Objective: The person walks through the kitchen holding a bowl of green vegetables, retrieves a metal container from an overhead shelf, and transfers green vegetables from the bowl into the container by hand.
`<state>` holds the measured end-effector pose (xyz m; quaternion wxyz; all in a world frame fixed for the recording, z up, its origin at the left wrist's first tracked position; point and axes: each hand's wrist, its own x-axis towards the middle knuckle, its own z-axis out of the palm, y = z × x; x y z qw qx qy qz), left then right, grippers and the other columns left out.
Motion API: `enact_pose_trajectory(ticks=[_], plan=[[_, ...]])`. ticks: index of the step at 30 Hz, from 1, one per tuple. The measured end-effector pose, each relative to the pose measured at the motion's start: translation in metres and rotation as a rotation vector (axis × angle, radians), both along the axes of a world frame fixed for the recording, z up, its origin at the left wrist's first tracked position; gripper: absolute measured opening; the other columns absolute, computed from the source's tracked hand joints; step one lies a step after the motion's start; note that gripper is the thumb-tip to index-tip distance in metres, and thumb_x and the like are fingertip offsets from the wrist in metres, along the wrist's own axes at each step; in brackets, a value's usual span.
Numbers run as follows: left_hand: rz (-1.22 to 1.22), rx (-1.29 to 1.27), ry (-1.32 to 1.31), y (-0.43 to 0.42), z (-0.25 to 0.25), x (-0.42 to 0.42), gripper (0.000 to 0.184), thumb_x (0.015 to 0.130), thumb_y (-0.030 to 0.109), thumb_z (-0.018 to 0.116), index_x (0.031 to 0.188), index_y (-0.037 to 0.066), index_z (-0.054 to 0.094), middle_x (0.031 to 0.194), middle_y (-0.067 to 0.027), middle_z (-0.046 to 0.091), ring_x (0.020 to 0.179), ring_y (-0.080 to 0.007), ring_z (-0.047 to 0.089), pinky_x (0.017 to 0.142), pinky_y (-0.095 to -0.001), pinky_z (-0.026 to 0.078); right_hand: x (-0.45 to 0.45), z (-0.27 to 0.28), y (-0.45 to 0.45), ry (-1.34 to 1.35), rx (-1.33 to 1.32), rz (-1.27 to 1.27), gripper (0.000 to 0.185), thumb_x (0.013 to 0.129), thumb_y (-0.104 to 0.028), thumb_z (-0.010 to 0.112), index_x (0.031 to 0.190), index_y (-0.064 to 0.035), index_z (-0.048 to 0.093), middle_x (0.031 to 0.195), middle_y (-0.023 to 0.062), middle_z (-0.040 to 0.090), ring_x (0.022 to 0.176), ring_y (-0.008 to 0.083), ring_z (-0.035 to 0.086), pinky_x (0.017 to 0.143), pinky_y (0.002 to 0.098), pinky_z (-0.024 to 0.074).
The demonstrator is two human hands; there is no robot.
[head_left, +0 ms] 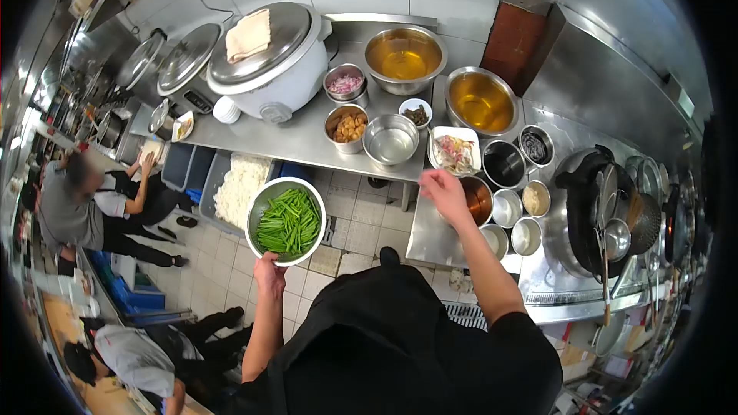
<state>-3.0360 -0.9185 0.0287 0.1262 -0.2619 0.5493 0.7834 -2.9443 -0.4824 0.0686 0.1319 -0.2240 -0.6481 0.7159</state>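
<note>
My left hand (269, 270) grips the near rim of a round bowl (252, 219) filled with cut green vegetables (288, 223), held out over the floor. My right hand (443, 187) hangs over the counter's front edge, close to a white square dish (473, 161) of sliced pink and pale food. Its fingers are bent together; whether they hold anything is too small to tell. Just beyond that hand stands a metal pot of reddish-brown liquid (478, 198), partly behind my wrist. An empty-looking steel bowl (390, 140) sits to the left of the dish.
Two bowls of yellow liquid (405, 61) stand at the back. A large rice cooker (269, 81) is left of them, above a bin of white rice (240, 188). Seasoning pots (526, 236) and a wok with ladles (573, 215) are right. Several people (138, 357) are at left.
</note>
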Motion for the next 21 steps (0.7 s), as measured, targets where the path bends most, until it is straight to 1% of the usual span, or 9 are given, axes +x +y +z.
enact_pose_trajectory(ticks=[3, 6, 9, 10, 12, 15, 16, 19, 21], plan=[[-0.029, 0.010, -0.036, 0.008, -0.010, -0.041, 0.031, 0.072, -0.002, 0.048, 0.103, 0.003, 0.048, 0.094, -0.0108, 0.059, 0.079, -0.0247, 0.063, 0.068, -0.0427, 0.057, -0.090, 0.013, 0.000, -0.005, 0.106, 0.099, 0.021, 0.090, -0.016, 0.057, 0.104, -0.0006, 0.056, 0.085, 0.0051, 0.062, 0.070, 0.0102, 0.060, 0.060, 0.0238, 0.0488], [-0.069, 0.002, -0.060, 0.020, -0.009, -0.098, 0.033, 0.071, -0.002, 0.048, 0.103, 0.003, 0.050, 0.094, -0.0099, 0.060, 0.080, -0.0244, 0.062, 0.066, -0.0439, 0.056, -0.182, 0.010, 0.004, -0.026, -0.027, 0.097, 0.027, 0.088, -0.020, 0.059, 0.107, -0.0009, 0.054, 0.091, 0.0063, 0.061, 0.070, 0.0132, 0.062, 0.060, 0.0241, 0.0481], [-0.225, 0.000, -0.090, 0.027, -0.019, -0.163, 0.033, 0.070, -0.001, 0.050, 0.103, 0.007, 0.053, 0.094, -0.0071, 0.061, 0.080, -0.0228, 0.062, 0.065, -0.0421, 0.056, -0.260, 0.003, 0.010, -0.176, -0.060, -0.051, 0.036, 0.086, -0.024, 0.060, 0.110, 0.0014, 0.053, 0.092, 0.0094, 0.061, 0.070, 0.0162, 0.063, 0.060, 0.0254, 0.0493], [-0.211, -0.059, -0.099, 0.036, -0.013, -0.180, 0.028, 0.071, 0.000, 0.050, 0.098, 0.007, 0.055, 0.088, -0.0060, 0.062, 0.071, -0.0203, 0.061, 0.056, -0.0359, 0.054, -0.280, 0.002, 0.011, -0.229, -0.058, -0.089, 0.039, 0.086, -0.024, 0.060, 0.113, 0.0013, 0.051, 0.096, 0.0104, 0.060, 0.072, 0.0174, 0.063, 0.061, 0.0263, 0.0501], [-0.325, -0.018, -0.074, 0.024, -0.048, -0.223, 0.024, 0.071, 0.000, 0.051, 0.093, 0.007, 0.056, 0.082, -0.0055, 0.061, 0.064, -0.0188, 0.060, 0.050, -0.0332, 0.051, -0.316, -0.004, 0.006, -0.344, -0.056, -0.159, 0.045, 0.085, -0.026, 0.060, 0.118, 0.0010, 0.047, 0.102, 0.0126, 0.058, 0.075, 0.0198, 0.064, 0.062, 0.0282, 0.0516], [-0.409, 0.046, -0.085, 0.024, -0.062, -0.270, 0.016, 0.071, 0.000, 0.051, 0.085, 0.006, 0.057, 0.072, -0.0050, 0.060, 0.054, -0.0170, 0.056, 0.042, -0.0299, 0.046, -0.357, -0.021, -0.004, -0.448, -0.076, -0.305, 0.050, 0.084, -0.026, 0.060, 0.122, 0.0021, 0.044, 0.104, 0.0147, 0.056, 0.074, 0.0226, 0.064, 0.062, 0.0310, 0.0528], [-0.427, 0.049, -0.115, 0.024, -0.068, -0.283, 0.016, 0.072, 0.000, 0.051, 0.085, 0.006, 0.057, 0.072, -0.0052, 0.060, 0.054, -0.0170, 0.056, 0.042, -0.0299, 0.046, -0.367, -0.029, -0.002, -0.386, -0.150, -0.267, 0.044, 0.084, -0.021, 0.060, 0.117, 0.0034, 0.044, 0.103, 0.0165, 0.056, 0.072, 0.0249, 0.064, 0.059, 0.0334, 0.0546], [-0.470, 0.042, -0.173, 0.024, -0.065, -0.305, 0.013, 0.072, -0.001, 0.050, 0.082, 0.004, 0.056, 0.071, -0.0061, 0.059, 0.052, -0.0172, 0.055, 0.042, -0.0302, 0.047, -0.383, -0.045, -0.009, -0.359, -0.156, -0.512, 0.033, 0.083, -0.014, 0.059, 0.107, 0.0043, 0.046, 0.095, 0.0172, 0.057, 0.069, 0.0261, 0.064, 0.055, 0.0341, 0.0560], [-0.516, 0.045, -0.180, 0.027, -0.057, -0.315, 0.012, 0.072, -0.002, 0.050, 0.081, 0.004, 0.056, 0.070, -0.0064, 0.059, 0.052, -0.0173, 0.055, 0.042, -0.0303, 0.047, -0.390, -0.051, -0.004, -0.306, -0.271, -0.506, 0.021, 0.081, -0.005, 0.054, 0.099, 0.0040, 0.046, 0.086, 0.0160, 0.058, 0.064, 0.0260, 0.062, 0.052, 0.0342, 0.0564]])
